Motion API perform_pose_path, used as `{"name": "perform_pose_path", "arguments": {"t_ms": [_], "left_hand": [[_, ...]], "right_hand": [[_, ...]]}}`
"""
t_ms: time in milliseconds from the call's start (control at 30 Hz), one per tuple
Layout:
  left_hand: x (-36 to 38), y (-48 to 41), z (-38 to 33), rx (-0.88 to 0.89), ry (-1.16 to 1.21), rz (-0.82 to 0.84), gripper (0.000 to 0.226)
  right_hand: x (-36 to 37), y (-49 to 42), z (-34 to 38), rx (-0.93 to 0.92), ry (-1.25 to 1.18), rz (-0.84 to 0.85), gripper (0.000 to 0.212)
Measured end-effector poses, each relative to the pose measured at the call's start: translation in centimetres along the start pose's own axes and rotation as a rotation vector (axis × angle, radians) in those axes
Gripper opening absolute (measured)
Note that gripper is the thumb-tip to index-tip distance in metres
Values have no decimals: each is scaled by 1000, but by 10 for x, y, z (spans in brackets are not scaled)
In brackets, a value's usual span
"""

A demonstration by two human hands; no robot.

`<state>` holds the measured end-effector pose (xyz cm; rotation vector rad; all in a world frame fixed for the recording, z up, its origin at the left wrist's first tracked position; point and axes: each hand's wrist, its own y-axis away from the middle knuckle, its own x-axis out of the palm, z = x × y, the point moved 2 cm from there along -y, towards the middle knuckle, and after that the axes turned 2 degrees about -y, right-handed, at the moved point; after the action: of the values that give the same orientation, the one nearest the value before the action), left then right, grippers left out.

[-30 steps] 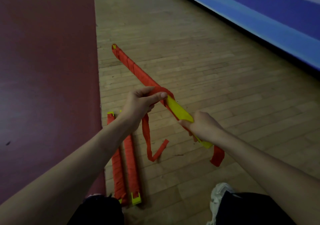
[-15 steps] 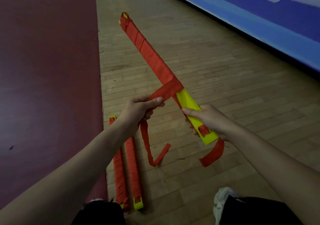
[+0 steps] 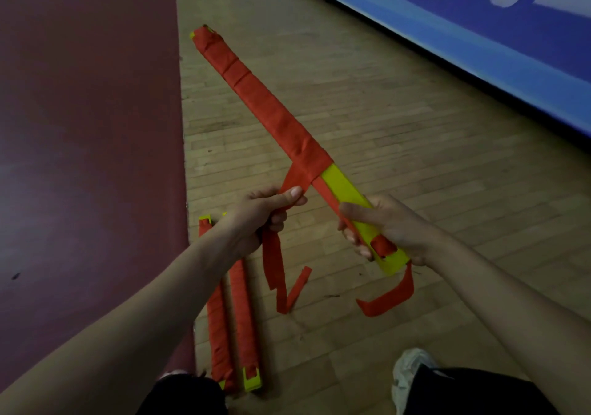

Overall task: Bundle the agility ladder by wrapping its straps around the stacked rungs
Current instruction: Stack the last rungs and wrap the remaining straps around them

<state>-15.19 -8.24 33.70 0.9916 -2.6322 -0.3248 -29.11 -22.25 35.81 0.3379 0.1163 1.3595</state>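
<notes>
A stack of yellow ladder rungs (image 3: pixel 343 187) points up and to the left, most of its length wound in red strap (image 3: pixel 262 101). My right hand (image 3: pixel 390 229) grips the bare yellow end near me. My left hand (image 3: pixel 262 213) pinches the strap just left of the stack, where it comes off the last turn. The loose strap tail (image 3: pixel 275 274) hangs from that hand to the floor. A second red tail (image 3: pixel 390 296) curls below the yellow end.
Two wrapped red bundles (image 3: pixel 230 312) lie side by side on the wooden floor (image 3: pixel 383 127) by my left leg. A dark red mat (image 3: pixel 86 127) covers the left. A blue padded wall (image 3: pixel 479 31) runs along the right. My white shoe (image 3: pixel 412 366) is at the bottom.
The stack has turned so its broad face shows. The last strap turn now sits square across it, and my left hand has drawn the strap down to the left.
</notes>
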Motion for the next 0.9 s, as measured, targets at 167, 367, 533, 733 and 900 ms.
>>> {"name": "perform_pose_path", "arguments": {"t_ms": [167, 367, 533, 733, 900], "left_hand": [[5, -1, 2, 58, 60, 86, 4], [5, 1, 2, 137, 188, 305, 13], [6, 7, -5, 170, 192, 362, 47], [1, 1, -9, 169, 36, 137, 12], [-10, -5, -4, 127, -79, -48, 5]], "right_hand": [[6, -1, -4, 4, -32, 111, 16], [14, 5, -6, 97, -109, 311, 24], [13, 7, -11, 160, -246, 516, 39], [8, -12, -10, 123, -39, 291, 36], [4, -21, -18, 138, 88, 88, 47]]}}
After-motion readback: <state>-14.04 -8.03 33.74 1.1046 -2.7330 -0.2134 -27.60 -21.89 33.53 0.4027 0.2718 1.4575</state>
